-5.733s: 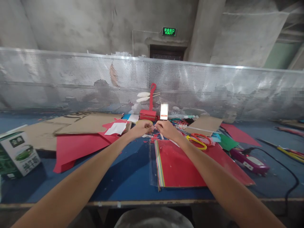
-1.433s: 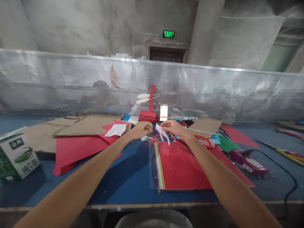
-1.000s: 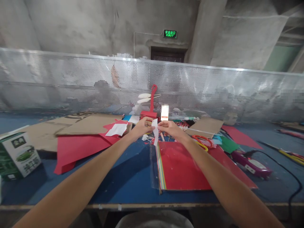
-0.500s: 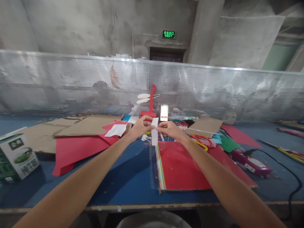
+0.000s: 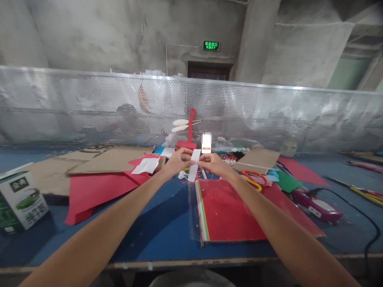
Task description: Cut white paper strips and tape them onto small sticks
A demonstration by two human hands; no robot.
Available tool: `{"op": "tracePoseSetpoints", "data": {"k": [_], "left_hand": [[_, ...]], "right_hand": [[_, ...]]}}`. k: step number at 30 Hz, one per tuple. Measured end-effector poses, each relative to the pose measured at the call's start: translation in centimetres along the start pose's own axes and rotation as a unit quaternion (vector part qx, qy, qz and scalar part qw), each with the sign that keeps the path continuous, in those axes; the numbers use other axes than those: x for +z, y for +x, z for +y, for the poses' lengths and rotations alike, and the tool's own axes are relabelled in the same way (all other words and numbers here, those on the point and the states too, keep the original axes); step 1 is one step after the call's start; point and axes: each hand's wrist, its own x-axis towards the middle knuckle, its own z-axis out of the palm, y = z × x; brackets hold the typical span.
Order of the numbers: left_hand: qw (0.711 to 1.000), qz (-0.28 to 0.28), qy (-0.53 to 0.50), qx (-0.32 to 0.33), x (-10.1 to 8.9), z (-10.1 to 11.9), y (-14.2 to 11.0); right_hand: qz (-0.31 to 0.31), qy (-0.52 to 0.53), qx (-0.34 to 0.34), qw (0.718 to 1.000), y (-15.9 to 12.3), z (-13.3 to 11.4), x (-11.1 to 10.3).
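Note:
A narrow white paper strip (image 5: 193,171) is held up between both hands over the blue table, leaning slightly with its top to the right. My left hand (image 5: 180,160) pinches its left edge between thumb and fingers. From the other side, my right hand (image 5: 213,162) grips its right edge near the middle. Just behind the hands stands a red paper piece with a long handle (image 5: 191,127). A phone with a lit screen (image 5: 206,143) is upright beside it. Below the strip lies a stack of coloured paper with a red sheet on top (image 5: 236,211).
Cardboard sheets (image 5: 110,160) and red paper (image 5: 101,191) lie at left, near a milk carton (image 5: 25,201). Right of my hands are scissors with red and yellow handles (image 5: 253,179), green paper (image 5: 287,181) and a purple device with a black cord (image 5: 317,205). A perforated metal panel (image 5: 254,107) stands behind.
The white strip has tilted, its lower end swinging slightly left. Both hands keep their hold on it in nearly the same place.

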Motion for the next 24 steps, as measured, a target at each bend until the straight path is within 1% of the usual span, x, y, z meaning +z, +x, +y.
{"op": "tracePoseSetpoints", "data": {"k": [5, 9, 12, 17, 24], "left_hand": [[1.000, 0.007, -0.001, -0.013, 0.1, 0.0, 0.0], [1.000, -0.001, -0.021, -0.009, 0.2, -0.5, 0.1], [1.000, -0.009, -0.029, -0.007, 0.3, -0.7, 0.2], [1.000, -0.006, -0.005, 0.001, 0.4, -0.1, -0.1], [1.000, -0.009, 0.009, 0.002, 0.4, 0.1, -0.2]], "right_hand": [[0.004, 0.004, 0.000, 1.000, 0.0, 0.0, 0.0], [0.011, 0.010, -0.010, 1.000, 0.4, 0.8, -0.2], [0.004, 0.015, -0.016, 1.000, 0.5, 1.0, -0.2], [-0.018, 0.009, -0.026, 0.999, 0.2, 0.5, -0.2], [-0.023, 0.014, -0.028, 0.999, 0.0, 0.2, -0.2]]}}
